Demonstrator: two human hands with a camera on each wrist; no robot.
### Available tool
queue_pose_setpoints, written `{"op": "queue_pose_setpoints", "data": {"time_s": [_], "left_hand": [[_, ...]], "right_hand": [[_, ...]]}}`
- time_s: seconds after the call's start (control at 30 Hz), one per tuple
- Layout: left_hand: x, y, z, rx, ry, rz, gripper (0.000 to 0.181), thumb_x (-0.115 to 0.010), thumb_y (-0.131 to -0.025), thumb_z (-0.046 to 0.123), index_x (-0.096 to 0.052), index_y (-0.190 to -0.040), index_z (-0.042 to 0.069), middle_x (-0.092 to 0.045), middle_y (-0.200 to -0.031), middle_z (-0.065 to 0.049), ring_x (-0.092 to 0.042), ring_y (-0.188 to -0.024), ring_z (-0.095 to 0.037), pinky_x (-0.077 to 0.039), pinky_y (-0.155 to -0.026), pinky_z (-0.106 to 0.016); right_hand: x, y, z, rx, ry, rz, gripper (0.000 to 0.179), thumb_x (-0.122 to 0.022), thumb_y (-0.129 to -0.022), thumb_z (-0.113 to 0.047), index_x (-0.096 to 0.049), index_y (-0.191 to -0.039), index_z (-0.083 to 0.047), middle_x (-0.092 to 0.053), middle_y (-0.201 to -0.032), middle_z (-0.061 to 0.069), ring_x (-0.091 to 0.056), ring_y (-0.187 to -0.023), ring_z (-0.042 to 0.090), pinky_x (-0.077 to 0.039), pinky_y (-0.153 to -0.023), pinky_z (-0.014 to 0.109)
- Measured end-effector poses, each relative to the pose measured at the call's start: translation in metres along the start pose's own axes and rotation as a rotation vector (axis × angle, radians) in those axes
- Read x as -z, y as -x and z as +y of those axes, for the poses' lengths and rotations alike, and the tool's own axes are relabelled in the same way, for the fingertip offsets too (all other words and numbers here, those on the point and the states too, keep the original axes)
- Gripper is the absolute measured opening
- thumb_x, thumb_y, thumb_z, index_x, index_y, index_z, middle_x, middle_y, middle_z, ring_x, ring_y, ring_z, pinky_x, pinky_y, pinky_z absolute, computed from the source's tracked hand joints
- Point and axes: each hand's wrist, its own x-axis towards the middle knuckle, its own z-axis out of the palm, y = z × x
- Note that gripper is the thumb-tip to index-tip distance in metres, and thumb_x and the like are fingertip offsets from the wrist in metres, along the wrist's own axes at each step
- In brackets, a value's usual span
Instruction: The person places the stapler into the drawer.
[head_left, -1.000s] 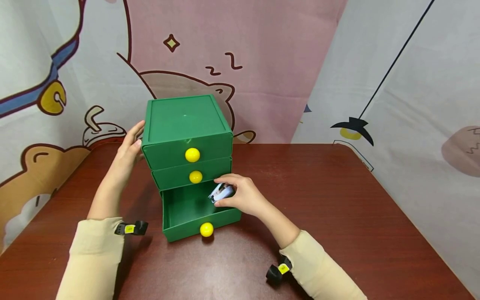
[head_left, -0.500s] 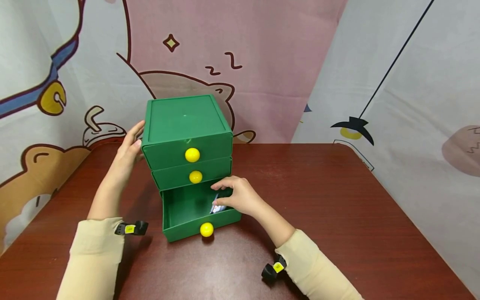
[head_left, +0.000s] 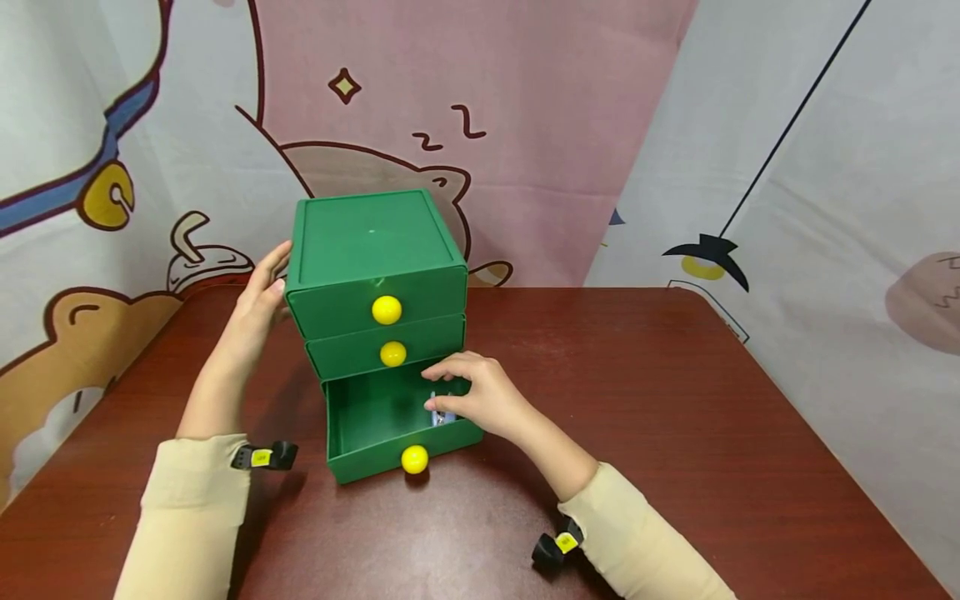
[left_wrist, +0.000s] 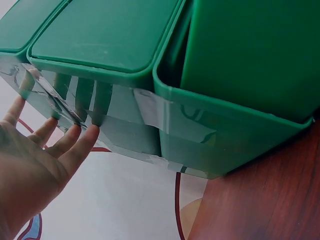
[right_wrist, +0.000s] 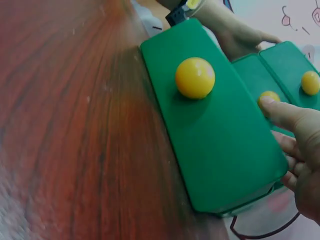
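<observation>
A green drawer unit (head_left: 378, 237) with yellow ball knobs stands on the table, its bottom drawer (head_left: 367, 458) pulled out. Inside that drawer, at the right, lies a small light-blue stapler (head_left: 442, 417), partly covered by my right hand (head_left: 483, 396). The thumb and fingers of this hand are spread apart over the drawer's right side, gripping nothing. In the right wrist view the drawer front hides the stapler. My left hand (head_left: 258, 304) rests its fingertips on the unit's left side; in the left wrist view its fingers (left_wrist: 77, 150) are extended against the taped green wall.
The brown wooden table (head_left: 637, 417) extends right and in front of the unit. A cartoon-print curtain (head_left: 555, 125) hangs behind it. The upper two drawers (head_left: 330, 312) are closed. Black straps with small devices sit on both wrists.
The stapler, held in my right hand a second ago, has gone down into the open bottom drawer, and the fingers have let go. My left hand stays at the unit's side.
</observation>
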Motion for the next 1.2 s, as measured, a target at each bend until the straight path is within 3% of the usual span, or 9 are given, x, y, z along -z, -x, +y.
{"op": "queue_pose_setpoints", "data": {"time_s": [0.23, 0.53, 0.73, 0.93, 1.07, 1.2], "left_hand": [[0.000, 0.000, 0.000, -0.002, 0.021, -0.003, 0.056, -0.041, -0.100, 0.028, -0.026, -0.152, 0.016, -0.021, -0.152, -0.010, -0.041, -0.121, -0.021, -0.040, -0.088, -0.021], [0.001, 0.000, -0.001, -0.002, 0.019, -0.010, 0.055, -0.040, -0.100, 0.026, -0.024, -0.153, 0.015, -0.021, -0.152, -0.010, -0.039, -0.124, -0.021, -0.040, -0.088, -0.021], [0.001, 0.001, 0.000, 0.003, 0.019, -0.008, 0.056, -0.040, -0.100, 0.027, -0.024, -0.153, 0.016, -0.020, -0.152, -0.010, -0.038, -0.124, -0.022, -0.040, -0.089, -0.021], [0.000, 0.001, 0.000, 0.001, 0.029, -0.007, 0.056, -0.041, -0.100, 0.028, -0.024, -0.153, 0.016, -0.021, -0.152, -0.010, -0.038, -0.124, -0.022, -0.039, -0.089, -0.021], [0.000, 0.000, -0.001, -0.004, 0.033, -0.006, 0.057, -0.042, -0.100, 0.028, -0.025, -0.153, 0.015, -0.021, -0.152, -0.010, -0.038, -0.124, -0.022, -0.040, -0.088, -0.021], [0.000, 0.001, -0.001, -0.007, 0.022, -0.006, 0.056, -0.041, -0.100, 0.028, -0.025, -0.153, 0.015, -0.021, -0.152, -0.010, -0.039, -0.123, -0.021, -0.040, -0.089, -0.021]], "right_hand": [[0.000, 0.006, -0.015, 0.111, -0.036, 0.030, 0.033, -0.081, -0.077, -0.015, -0.071, -0.109, -0.009, -0.065, -0.091, -0.001, -0.058, -0.080, 0.019, -0.051, -0.068, 0.037], [-0.001, 0.020, -0.026, 0.131, -0.058, -0.012, 0.034, -0.080, -0.078, -0.013, -0.070, -0.110, -0.009, -0.066, -0.085, 0.000, -0.053, -0.071, 0.006, -0.046, -0.055, 0.031], [-0.001, 0.030, -0.028, 0.156, 0.020, -0.082, 0.038, -0.082, -0.076, -0.019, -0.071, -0.111, -0.011, -0.069, -0.084, -0.007, -0.050, -0.061, -0.001, -0.043, -0.055, 0.019], [-0.001, 0.036, -0.027, 0.176, 0.037, -0.146, 0.035, -0.081, -0.077, -0.020, -0.071, -0.109, -0.008, -0.070, -0.081, -0.009, -0.048, -0.054, -0.002, -0.041, -0.051, 0.016], [-0.003, 0.039, -0.028, 0.129, 0.035, -0.201, 0.036, -0.080, -0.078, -0.023, -0.071, -0.112, -0.012, -0.070, -0.080, -0.011, -0.046, -0.048, -0.003, -0.041, -0.048, 0.016], [-0.007, 0.041, -0.026, 0.013, 0.011, -0.303, 0.042, -0.079, -0.079, -0.026, -0.068, -0.118, -0.017, -0.070, -0.084, -0.008, -0.047, -0.041, -0.003, -0.044, -0.045, 0.018]]}}
